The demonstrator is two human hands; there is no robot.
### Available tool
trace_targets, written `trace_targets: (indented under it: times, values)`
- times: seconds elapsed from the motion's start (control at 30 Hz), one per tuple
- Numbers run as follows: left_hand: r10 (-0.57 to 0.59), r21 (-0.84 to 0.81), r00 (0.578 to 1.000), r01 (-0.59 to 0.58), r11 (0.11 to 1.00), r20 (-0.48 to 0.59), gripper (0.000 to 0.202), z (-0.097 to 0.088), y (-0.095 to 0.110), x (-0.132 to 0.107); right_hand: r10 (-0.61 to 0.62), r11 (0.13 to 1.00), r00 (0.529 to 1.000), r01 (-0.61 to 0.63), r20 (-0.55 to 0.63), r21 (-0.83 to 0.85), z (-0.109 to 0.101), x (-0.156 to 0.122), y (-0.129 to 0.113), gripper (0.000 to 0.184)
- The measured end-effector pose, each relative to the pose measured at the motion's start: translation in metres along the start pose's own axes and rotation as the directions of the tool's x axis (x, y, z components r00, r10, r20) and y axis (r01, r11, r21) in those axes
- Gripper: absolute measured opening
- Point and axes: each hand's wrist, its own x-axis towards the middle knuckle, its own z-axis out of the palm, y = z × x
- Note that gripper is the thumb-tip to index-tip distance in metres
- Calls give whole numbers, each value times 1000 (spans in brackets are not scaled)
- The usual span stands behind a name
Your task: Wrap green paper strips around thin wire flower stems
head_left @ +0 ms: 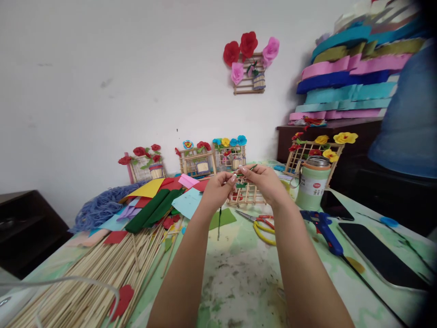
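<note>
Above the middle of the table, my left hand (218, 190) and my right hand (265, 182) meet with their fingertips pinched. Between them is a thin green strip (252, 168), perhaps paper, partly hidden by the fingers. A dark green stem (219, 223) hangs or lies just below my left hand; which one I cannot tell. Behind the hands is a small stick lattice (251, 197) with a bit of green on it. Scissors with yellow and red handles (264, 230) lie open under my right hand, near a piece of green paper (223, 218).
Thin sticks (85, 269), coloured paper sheets (152, 212) and blue yarn (102, 205) fill the left side. To the right are a green bottle (312, 187), a blue glue gun (327, 234) and a phone (378, 255). Flower-decorated lattices (201, 161) line the wall.
</note>
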Motion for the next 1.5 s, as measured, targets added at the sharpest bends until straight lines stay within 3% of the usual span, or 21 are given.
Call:
trace_targets:
  times: [0.33, 0.5, 0.63, 0.73, 0.83, 0.93, 1.03, 1.2, 1.3, 1.4, 1.5]
  values:
    - [-1, 129, 996, 13, 992, -90, 26, -2, 4, -3, 16, 1000, 1000, -16, -15, -10, -4, -1, -3, 30]
    - [8, 330, 991, 37, 943, -136, 22, -7, 4, -4, 26, 999, 999, -25, -47, 30, 3, 0, -2, 30]
    - [89, 529, 977, 29, 848, -196, 22, -8, 6, -6, -14, 1000, 997, 15, -79, 13, 2, -2, -6, 29]
    - [225, 568, 944, -50, 821, -242, 21, -2, 10, -8, -31, 999, 996, 28, -86, -27, 1, -5, -10, 29]
    - [292, 452, 927, -162, 877, -236, 26, 3, 14, -9, -14, 999, 1000, 14, -8, -49, 1, -7, -13, 30]
    - [267, 244, 944, -218, 945, -194, 30, 3, 15, -8, 9, 997, 991, 1, 137, -74, 5, -9, -12, 32]
    - [277, 124, 949, -259, 958, -152, 26, -3, 13, -6, 6, 994, 973, 19, 230, -106, 9, -8, -8, 32]
    - [239, 30, 928, -241, 970, -286, 24, -13, 14, -5, 22, 988, 950, 28, 312, -155, 18, -6, -8, 32]
    - [237, 14, 877, -254, 967, -417, 26, -19, 18, -6, 10, 933, 973, 74, 231, -351, 20, -20, -27, 32]
    - [280, 54, 752, -311, 949, -596, 27, -26, 24, -8, -109, 821, 981, 180, 161, -542, 19, -46, -60, 27]
    - [332, 145, 662, -322, 935, -672, 22, -36, 32, -10, -167, 779, 972, 231, 163, -583, 18, -72, -94, 29]
